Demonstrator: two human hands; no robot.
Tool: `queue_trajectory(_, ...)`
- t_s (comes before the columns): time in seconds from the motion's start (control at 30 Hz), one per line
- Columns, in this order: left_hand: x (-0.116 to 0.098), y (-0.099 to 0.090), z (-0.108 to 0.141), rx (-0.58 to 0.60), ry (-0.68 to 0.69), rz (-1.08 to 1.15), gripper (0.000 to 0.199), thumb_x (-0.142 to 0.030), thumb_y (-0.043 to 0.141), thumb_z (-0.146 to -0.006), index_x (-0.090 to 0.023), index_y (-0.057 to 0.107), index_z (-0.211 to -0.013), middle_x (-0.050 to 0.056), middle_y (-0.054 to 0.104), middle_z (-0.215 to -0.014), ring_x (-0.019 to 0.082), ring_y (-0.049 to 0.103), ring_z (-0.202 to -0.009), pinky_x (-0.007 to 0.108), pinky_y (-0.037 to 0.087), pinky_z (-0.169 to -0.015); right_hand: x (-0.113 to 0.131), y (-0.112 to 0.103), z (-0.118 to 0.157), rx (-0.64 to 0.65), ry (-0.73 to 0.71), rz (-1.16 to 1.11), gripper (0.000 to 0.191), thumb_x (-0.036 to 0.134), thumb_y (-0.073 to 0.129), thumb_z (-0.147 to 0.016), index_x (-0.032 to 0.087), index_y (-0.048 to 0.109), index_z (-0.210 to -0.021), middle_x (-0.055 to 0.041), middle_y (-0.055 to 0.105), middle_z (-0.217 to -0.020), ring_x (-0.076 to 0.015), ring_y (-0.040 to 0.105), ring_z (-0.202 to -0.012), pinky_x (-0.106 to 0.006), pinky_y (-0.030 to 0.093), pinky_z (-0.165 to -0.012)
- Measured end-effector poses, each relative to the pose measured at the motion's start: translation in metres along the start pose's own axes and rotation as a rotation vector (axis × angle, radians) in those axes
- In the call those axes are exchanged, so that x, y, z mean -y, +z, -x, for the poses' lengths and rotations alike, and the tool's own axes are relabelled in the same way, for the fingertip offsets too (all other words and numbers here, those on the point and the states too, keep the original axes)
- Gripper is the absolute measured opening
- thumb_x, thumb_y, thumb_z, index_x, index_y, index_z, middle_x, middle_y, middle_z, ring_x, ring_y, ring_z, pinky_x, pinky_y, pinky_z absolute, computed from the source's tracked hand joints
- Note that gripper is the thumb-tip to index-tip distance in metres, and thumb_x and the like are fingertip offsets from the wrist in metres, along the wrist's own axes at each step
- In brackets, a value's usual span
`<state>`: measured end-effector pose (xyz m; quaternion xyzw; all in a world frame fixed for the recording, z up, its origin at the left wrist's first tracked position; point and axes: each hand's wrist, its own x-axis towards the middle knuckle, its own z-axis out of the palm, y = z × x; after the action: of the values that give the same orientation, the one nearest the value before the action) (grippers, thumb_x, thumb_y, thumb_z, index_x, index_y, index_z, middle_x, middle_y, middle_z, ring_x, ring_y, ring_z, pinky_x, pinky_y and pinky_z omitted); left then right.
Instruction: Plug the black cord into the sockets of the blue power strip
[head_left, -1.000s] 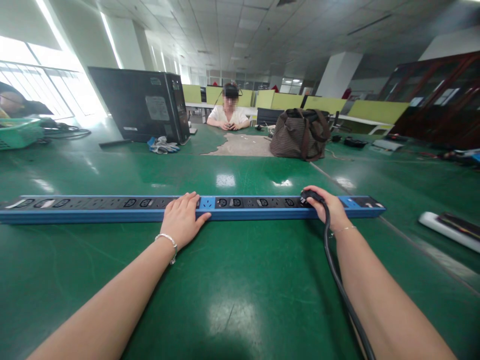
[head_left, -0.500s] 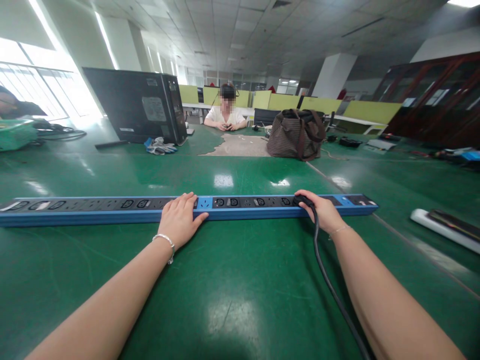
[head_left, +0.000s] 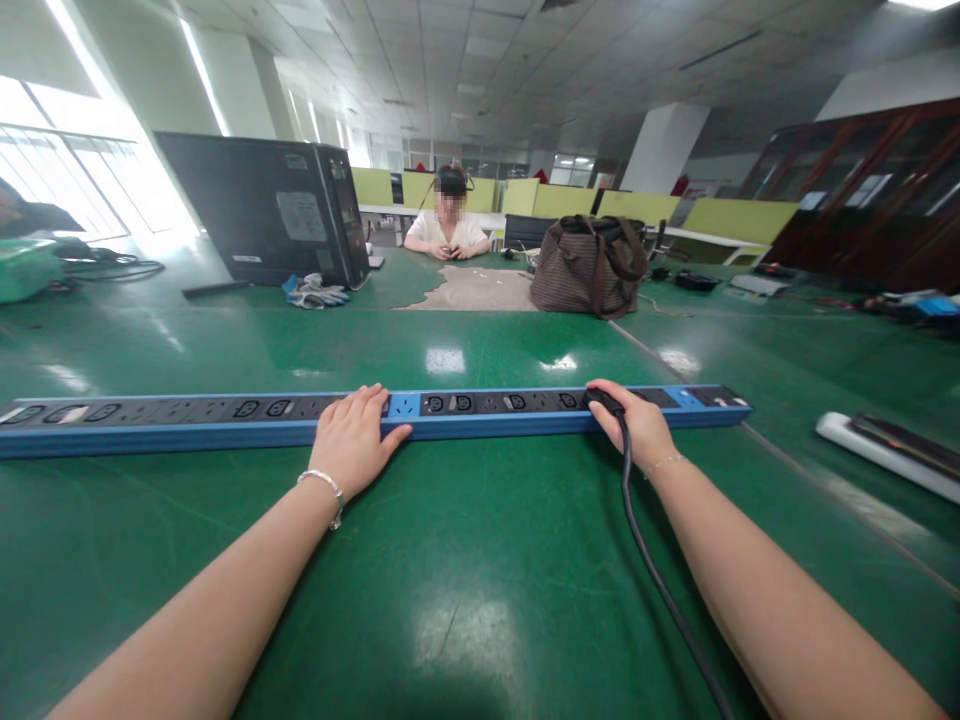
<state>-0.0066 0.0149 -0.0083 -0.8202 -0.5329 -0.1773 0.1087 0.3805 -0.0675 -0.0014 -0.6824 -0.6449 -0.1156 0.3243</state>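
Observation:
A long blue and black power strip (head_left: pixel 487 428) lies crosswise on the green table, with rows of sockets facing up. My left hand (head_left: pixel 352 430) is laid across its middle, fingers over the top toward the far edge and thumb along the near side. Toward the strip's right end, my right hand (head_left: pixel 634 425) is closed around a black plug (head_left: pixel 604 402), which sits at the socket face. Whether the plug is fully seated I cannot tell. From it a thick black cable (head_left: pixel 651 560) runs down toward me, past the inside of my right forearm.
A black computer case (head_left: pixel 259 210) stands at the back left, with gloves (head_left: pixel 315 292) beside it. A brown bag (head_left: pixel 589 265) is at the back right. A white strip-shaped object (head_left: pixel 885 455) lies at the right. Across the table sits another person (head_left: pixel 448 230).
The view has shifted slightly. Both hands keep their places on the power strip and the plug, with no clear movement relative to the strip.

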Motion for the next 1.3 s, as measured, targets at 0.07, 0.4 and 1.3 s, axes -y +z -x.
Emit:
queue_trajectory(0.07, 0.000, 0.000, 0.000, -0.003, -0.003, 0.001, 0.059, -0.054, 0.037, -0.085, -0.014, 0.045, -0.128, 0.014, 0.048, -0.136, 0.027, 0.041, -0.127, 0.043, 0.030, -0.103, 0.003, 0.001, 0.000, -0.023, -0.007, 0.015, 0.034, 0.039, 0.052, -0.081, 0.023, 0.064, -0.108, -0.0053, 0.070, -0.094, -0.0227, 0.065, -0.083, -0.034, 0.051, -0.076)
queue_trajectory(0.4, -0.001, -0.001, 0.000, -0.005, -0.003, -0.010, 0.058, -0.053, 0.037, -0.085, -0.014, 0.045, -0.128, 0.015, 0.047, -0.136, 0.027, 0.041, -0.127, 0.043, 0.030, -0.104, 0.002, -0.001, 0.000, 0.010, -0.037, 0.005, 0.034, 0.039, 0.048, -0.084, 0.025, 0.063, -0.110, -0.0052, 0.070, -0.096, -0.0216, 0.065, -0.086, -0.034, 0.051, -0.076)
queue_trajectory(1.3, -0.002, -0.001, 0.000, 0.005, -0.009, -0.008, 0.059, -0.053, 0.037, -0.085, -0.012, 0.045, -0.128, 0.015, 0.047, -0.137, 0.028, 0.041, -0.127, 0.044, 0.030, -0.104, 0.011, 0.013, 0.000, -0.109, 0.021, -0.061, 0.031, 0.037, 0.043, -0.086, 0.021, 0.063, -0.104, -0.0074, 0.068, -0.103, -0.0225, 0.064, -0.092, -0.039, 0.044, -0.090)
